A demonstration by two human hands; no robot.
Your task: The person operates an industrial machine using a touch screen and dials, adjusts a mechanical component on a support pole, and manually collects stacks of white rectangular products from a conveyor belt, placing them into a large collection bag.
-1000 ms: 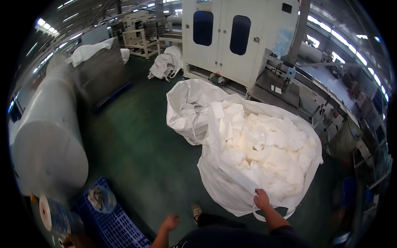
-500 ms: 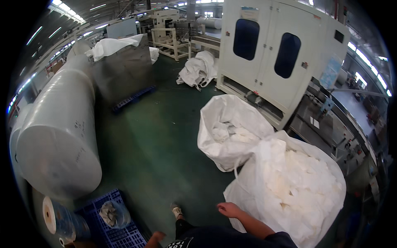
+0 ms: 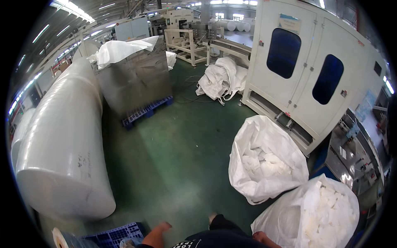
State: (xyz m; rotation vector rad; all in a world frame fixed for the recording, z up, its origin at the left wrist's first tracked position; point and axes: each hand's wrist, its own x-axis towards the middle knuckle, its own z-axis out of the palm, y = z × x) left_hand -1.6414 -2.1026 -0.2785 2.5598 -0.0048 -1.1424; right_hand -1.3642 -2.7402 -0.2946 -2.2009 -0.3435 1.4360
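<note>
My left hand (image 3: 163, 227) hangs low over the green floor, beside the blue pallet; it is small and blurred, and nothing shows in it. Down at the lower edge, my right hand (image 3: 262, 237) is beside the nearer white bulk bag (image 3: 281, 215); its fingers are not clear, and I cannot tell if it touches the bag. That bag stands open-topped, filled with white scraps (image 3: 328, 211). Just beyond it sits a second open white bulk bag (image 3: 244, 173), with white scraps (image 3: 266, 165) lower inside.
Large wrapped rolls (image 3: 62, 144) lie along the left. A blue pallet (image 3: 113, 236) and a spool (image 3: 60, 239) are at lower left. Ahead, a grey sheet-sided load (image 3: 136, 76) rests on another blue pallet (image 3: 149, 110). White crumpled bags (image 3: 223, 78) lie by the tall cabinet machine (image 3: 306, 53).
I have moved forward: the two bulk bags are lower and farther right in view. My left hand shows more, and my right hand has dropped toward the lower edge.
</note>
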